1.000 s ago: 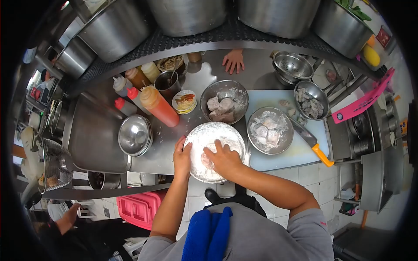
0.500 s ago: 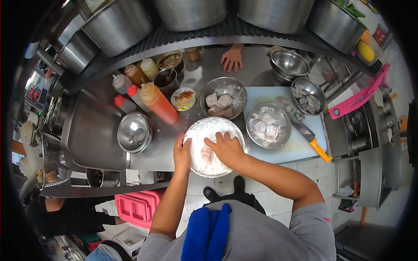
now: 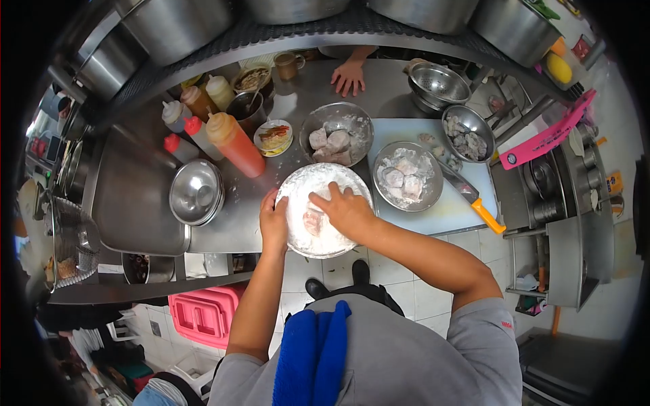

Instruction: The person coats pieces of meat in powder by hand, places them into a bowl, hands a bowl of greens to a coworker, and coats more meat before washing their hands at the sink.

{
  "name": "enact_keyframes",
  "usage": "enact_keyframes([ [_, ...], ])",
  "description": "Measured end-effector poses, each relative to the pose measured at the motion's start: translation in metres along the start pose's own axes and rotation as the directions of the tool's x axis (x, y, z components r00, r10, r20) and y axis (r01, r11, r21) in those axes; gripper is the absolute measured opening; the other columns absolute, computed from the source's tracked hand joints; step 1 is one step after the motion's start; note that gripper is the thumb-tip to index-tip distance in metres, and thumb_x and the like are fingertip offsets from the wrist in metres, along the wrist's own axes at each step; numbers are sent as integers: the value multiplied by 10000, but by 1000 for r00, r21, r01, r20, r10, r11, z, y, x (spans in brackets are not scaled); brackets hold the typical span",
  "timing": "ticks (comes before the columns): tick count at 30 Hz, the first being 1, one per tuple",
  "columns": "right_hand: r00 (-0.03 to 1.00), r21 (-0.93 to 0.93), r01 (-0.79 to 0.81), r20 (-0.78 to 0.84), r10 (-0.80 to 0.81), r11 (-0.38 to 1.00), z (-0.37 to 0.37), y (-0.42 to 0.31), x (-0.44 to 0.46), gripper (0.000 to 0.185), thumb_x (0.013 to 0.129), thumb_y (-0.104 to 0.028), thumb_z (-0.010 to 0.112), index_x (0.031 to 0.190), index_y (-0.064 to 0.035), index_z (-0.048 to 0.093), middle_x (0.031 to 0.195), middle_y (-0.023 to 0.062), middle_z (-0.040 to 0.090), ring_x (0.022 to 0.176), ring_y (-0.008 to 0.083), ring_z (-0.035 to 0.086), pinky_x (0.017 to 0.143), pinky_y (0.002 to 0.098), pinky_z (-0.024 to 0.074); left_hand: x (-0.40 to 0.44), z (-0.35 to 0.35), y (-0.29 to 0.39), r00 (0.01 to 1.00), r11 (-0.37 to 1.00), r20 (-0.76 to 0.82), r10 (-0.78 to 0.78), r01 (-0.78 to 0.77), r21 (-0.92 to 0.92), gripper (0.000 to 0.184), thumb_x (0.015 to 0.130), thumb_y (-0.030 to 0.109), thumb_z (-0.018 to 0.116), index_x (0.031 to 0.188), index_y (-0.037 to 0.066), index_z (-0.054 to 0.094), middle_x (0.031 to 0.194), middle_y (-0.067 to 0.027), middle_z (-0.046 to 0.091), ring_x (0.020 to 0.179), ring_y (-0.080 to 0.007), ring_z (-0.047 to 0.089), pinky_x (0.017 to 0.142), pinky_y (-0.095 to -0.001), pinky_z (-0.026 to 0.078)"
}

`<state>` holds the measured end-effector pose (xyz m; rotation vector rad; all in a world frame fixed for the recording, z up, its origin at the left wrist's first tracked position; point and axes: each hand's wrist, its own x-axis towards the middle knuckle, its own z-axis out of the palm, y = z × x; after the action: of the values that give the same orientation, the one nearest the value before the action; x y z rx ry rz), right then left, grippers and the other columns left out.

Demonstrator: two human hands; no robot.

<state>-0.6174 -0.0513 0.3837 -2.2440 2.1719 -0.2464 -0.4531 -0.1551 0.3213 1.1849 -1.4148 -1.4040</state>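
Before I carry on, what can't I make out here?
All in the head view:
- Underside of the pale piece: hidden by its own top and the powder.
- Some fingertips of the right hand: hidden by the hand itself.
- How far the left hand reaches under the bowl: hidden by bowl and hand.
- Tops of the large pots: cut off by the top edge.
- Lettering on the pink sheet: too small.

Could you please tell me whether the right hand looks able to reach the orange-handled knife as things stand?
Probably yes: the bowl of coated chunks stands partly between the right hand and the orange-handled knife, but nothing covers its handle, which points towards the person's side.
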Motion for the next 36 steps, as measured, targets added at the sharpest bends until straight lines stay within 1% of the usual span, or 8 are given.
enact_keyframes([
  [5, 961, 455, -271, 174, 214, 848, -31, 7, 10, 649, 671, -157, 679, 1272, -222, 442, 1184, 214, 481, 944, 374, 596, 812, 413, 493, -4, 2, 8, 1000, 1000, -29, -11, 10, -4, 365, 858, 106, 530, 1168, -84, 506, 1257, -141, 473, 1129, -212, 467, 960, -285, 358],
  [8, 985, 777, -128, 26, 172, 616, -33, 35, 15, 660, 678, -147, 676, 1289, -178, 427, 1189, 217, 509, 992, 366, 579, 855, 374, 476, -5, 3, 10, 998, 997, -20, -51, 50, -51, 370, 849, 127, 539, 1153, -83, 519, 1291, -141, 447, 1189, -240, 429, 1004, -292, 319],
  [10, 963, 741, -189, 11, 270, 644, -61, 57, 11, 671, 698, -141, 660, 1312, -97, 393, 1137, 171, 558, 951, 236, 580, 816, 328, 462, -4, 2, 6, 1000, 1000, -10, -22, 22, -19, 373, 849, 133, 540, 1153, -83, 520, 1293, -141, 446, 1193, -246, 426, 1006, -293, 317],
  [16, 938, 400, -324, 18, 346, 858, -73, 145, -17, 637, 705, -130, 653, 1301, -138, 428, 1123, 194, 562, 980, 315, 578, 840, 376, 457, -5, 4, 11, 999, 1000, -36, -19, 18, -16, 345, 848, 142, 546, 1127, -59, 550, 1295, -139, 445, 1195, -248, 425, 1008, -299, 317],
  [21, 940, 144, -332, -25, 339, 932, -85, 84, -7, 482, 696, -181, 700, 1160, -141, 574, 1105, 127, 589, 1001, 298, 574, 857, 392, 462, -8, 5, 16, 999, 999, -38, -12, 11, -31, 323, 854, 147, 544, 1102, -59, 559, 1291, -133, 437, 1196, -248, 418, 1009, -304, 314],
  [27, 906, 275, 306, 209, -368, 911, -20, -20, 11, 515, 671, -136, 699, 1162, -169, 550, 1176, 176, 482, 1098, 332, 483, 856, 411, 463, -8, 5, 17, 999, 999, -36, -14, 13, -36, 329, 856, 143, 540, 1111, -65, 553, 1295, -136, 437, 1198, -253, 418, 1009, -302, 315],
  [34, 965, 518, -27, 235, -112, 855, -14, 7, 10, 481, 717, -111, 644, 1176, -72, 506, 1193, 199, 482, 1074, 352, 511, 888, 428, 444, -9, 4, 18, 999, 1000, -39, 5, -5, -14, 327, 859, 139, 534, 1113, -65, 551, 1298, -135, 439, 1200, -258, 420, 1009, -306, 316],
  [36, 972, 141, -55, 236, 21, 988, -20, 12, 3, 488, 719, -147, 649, 1175, -44, 508, 1225, 203, 468, 1140, 350, 462, 904, 435, 430, -11, 5, 25, 999, 999, -39, 11, -9, 50, 329, 859, 141, 532, 1112, -69, 549, 1301, -138, 437, 1195, -263, 425, 1007, -308, 320],
])
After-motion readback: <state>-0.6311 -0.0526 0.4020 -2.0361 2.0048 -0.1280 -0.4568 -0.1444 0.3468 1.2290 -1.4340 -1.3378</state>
